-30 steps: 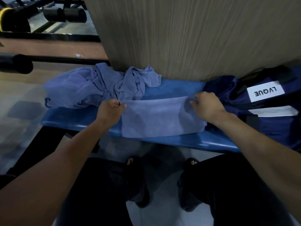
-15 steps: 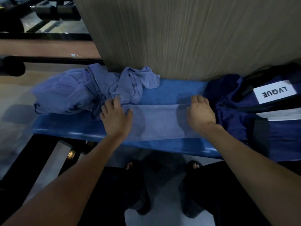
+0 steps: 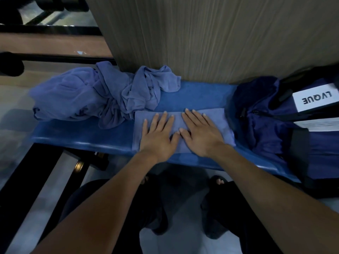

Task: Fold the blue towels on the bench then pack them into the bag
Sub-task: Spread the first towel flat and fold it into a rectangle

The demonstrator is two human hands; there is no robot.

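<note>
— Where do we stand with the folded towel?

— It lies flat on the blue bench, between the heap of unfolded towels on our left and the dark blue bag on our right. Our left hand and right hand both rest palm-down on it, side by side, fingers straight and spread, thumbs almost touching. Neither one grasps anything; we only press.

— How do we expect it to handle?

— Soft and light, we judge, with no stiffness of its own. It drapes and creases easily, as the crumpled heap shows, so a fold will likely spring loose unless we flatten it. The bench looks smooth, so the cloth may slide under a push.

— And where do we take hold?

— At the two corners of one short end, we think, pinching all layers together so the fold stays closed; or, for carrying to the bag, one hand under and one on top.

— Any writing?

— A white label on the bag reads "LVQUE", upside down from where we stand. Below it lies a second white tag whose print is too small to read.
</note>
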